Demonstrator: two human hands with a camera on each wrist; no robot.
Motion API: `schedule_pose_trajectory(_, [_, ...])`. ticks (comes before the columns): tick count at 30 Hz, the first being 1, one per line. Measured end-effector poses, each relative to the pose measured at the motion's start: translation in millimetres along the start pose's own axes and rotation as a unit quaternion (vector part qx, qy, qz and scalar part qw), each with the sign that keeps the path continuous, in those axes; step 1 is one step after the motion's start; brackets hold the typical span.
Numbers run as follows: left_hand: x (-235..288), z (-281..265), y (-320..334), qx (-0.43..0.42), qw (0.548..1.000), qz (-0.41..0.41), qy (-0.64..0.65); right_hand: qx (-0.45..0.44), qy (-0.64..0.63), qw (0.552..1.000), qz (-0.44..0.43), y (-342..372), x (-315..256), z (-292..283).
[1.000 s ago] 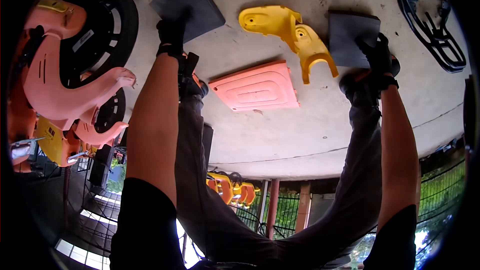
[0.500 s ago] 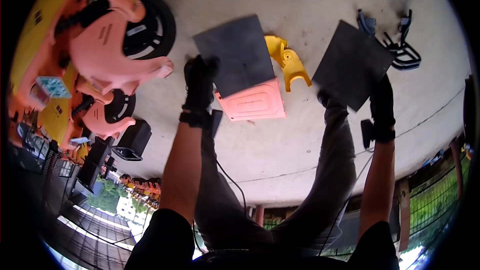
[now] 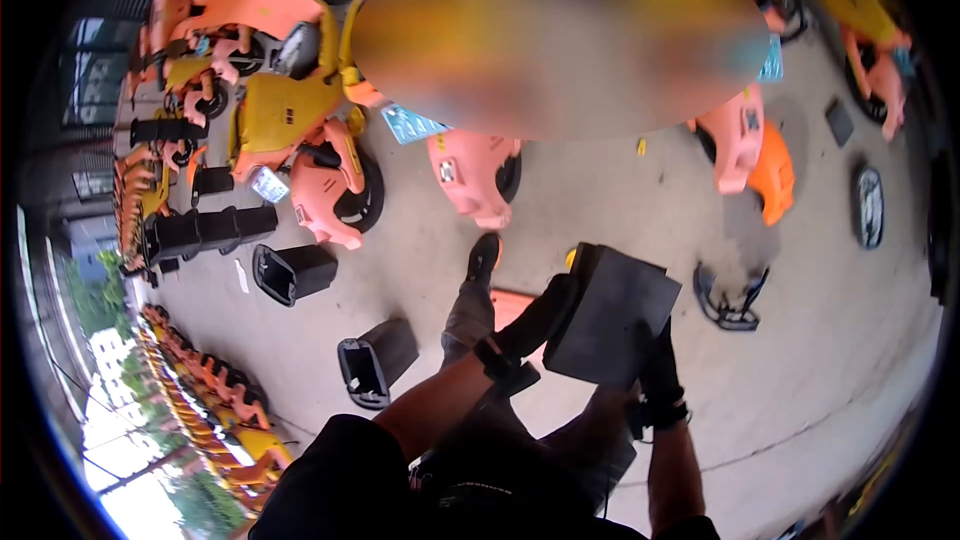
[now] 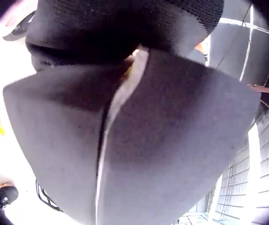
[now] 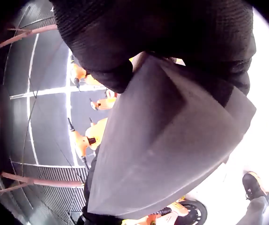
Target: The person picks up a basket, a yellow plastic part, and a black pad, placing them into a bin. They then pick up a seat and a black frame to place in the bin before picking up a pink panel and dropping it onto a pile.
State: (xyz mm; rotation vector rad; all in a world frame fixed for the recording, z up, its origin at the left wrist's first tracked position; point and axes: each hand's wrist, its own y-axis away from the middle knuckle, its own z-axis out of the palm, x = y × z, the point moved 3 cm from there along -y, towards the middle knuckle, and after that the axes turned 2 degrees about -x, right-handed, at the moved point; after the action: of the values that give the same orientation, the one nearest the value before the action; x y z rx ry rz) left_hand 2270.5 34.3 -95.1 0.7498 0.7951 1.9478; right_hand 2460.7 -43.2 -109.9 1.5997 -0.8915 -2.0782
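Two dark grey square panels (image 3: 625, 315) are held in front of the body, one against the other at a slight angle. The black-gloved left hand (image 3: 540, 320) grips the left edge of its panel (image 4: 54, 126), and the gloved right hand (image 3: 660, 370) holds the lower right edge. In the left wrist view a narrow gap runs between the two panels, and the glove covers their near ends. The right wrist view has the glove's fingers (image 5: 118, 77) curled over the corner of a panel (image 5: 158, 145). Below on the floor lies a pink panel (image 3: 512, 306), partly hidden by the left hand.
Pink and yellow scooters (image 3: 285, 120) stand ahead and to the left. Black bins (image 3: 305, 275) lie on the concrete floor to the left. A black rack (image 3: 730, 300) lies right of the hands, and an oval lamp-like part (image 3: 870, 205) farther right. A blurred patch hides the top middle.
Both hands have lifted the two panels off the floor and brought them together. The head view has swung up toward the scooters.
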Motion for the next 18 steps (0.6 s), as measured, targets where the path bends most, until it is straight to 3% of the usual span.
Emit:
schedule_pose_trajectory(2, [-6.7,36.4,26.5,-0.174,0.963,0.017,0.207,-0.006,0.065,0.996,-0.068,10.9,-24.3,3.7])
schedule_pose_trajectory(3, [-17.0,29.0,21.0,-0.193,0.958,0.039,0.206,-0.018,0.049,0.993,-0.109,22.2,-54.3,16.7])
schedule_pose_trajectory(4, [-19.0,1.9,1.3,-0.106,0.954,0.264,-0.097,-0.027,0.055,0.987,-0.150,26.7,-68.2,23.1])
schedule_pose_trajectory(5, [-14.2,7.2,9.3,-0.062,0.893,0.375,-0.240,-0.049,0.028,0.985,-0.162,23.8,-67.1,24.3])
schedule_pose_trajectory(6, [-3.2,24.6,28.7,0.020,0.803,0.471,-0.365,-0.070,0.000,0.983,-0.168,27.3,-75.2,26.8])
schedule_pose_trajectory(7, [-1.2,30.5,45.2,0.008,0.877,0.411,-0.250,-0.083,0.147,0.958,-0.233,34.9,-90.3,27.9])
schedule_pose_trajectory(9, [21.4,78.3,115.0,-0.060,0.950,0.303,-0.046,-0.158,0.153,0.944,-0.247,38.8,-108.9,38.7])
schedule_pose_trajectory(10, [32.6,102.2,150.3,-0.075,0.964,0.246,0.061,-0.191,0.093,0.956,-0.204,36.8,-118.0,50.2])
schedule_pose_trajectory(11, [37.4,77.7,137.6,-0.091,0.947,0.307,0.011,-0.197,0.100,0.953,-0.207,38.0,-131.2,63.9])
schedule_pose_trajectory(14, [71.6,38.8,129.8,-0.027,0.897,0.416,-0.148,-0.262,0.117,0.938,-0.197,44.4,-159.5,102.9])
schedule_pose_trajectory(16, [105.6,24.9,137.3,0.002,0.905,0.401,-0.140,-0.309,0.066,0.945,-0.081,33.6,-171.5,130.5])
schedule_pose_trajectory(17, [120.4,15.5,129.8,-0.004,0.905,0.401,-0.139,-0.283,0.044,0.958,-0.006,22.1,-168.8,144.1])
schedule_pose_trajectory(18, [134.7,2.6,119.3,-0.011,0.903,0.416,-0.104,-0.278,0.045,0.960,-0.009,9.4,-170.8,159.6])
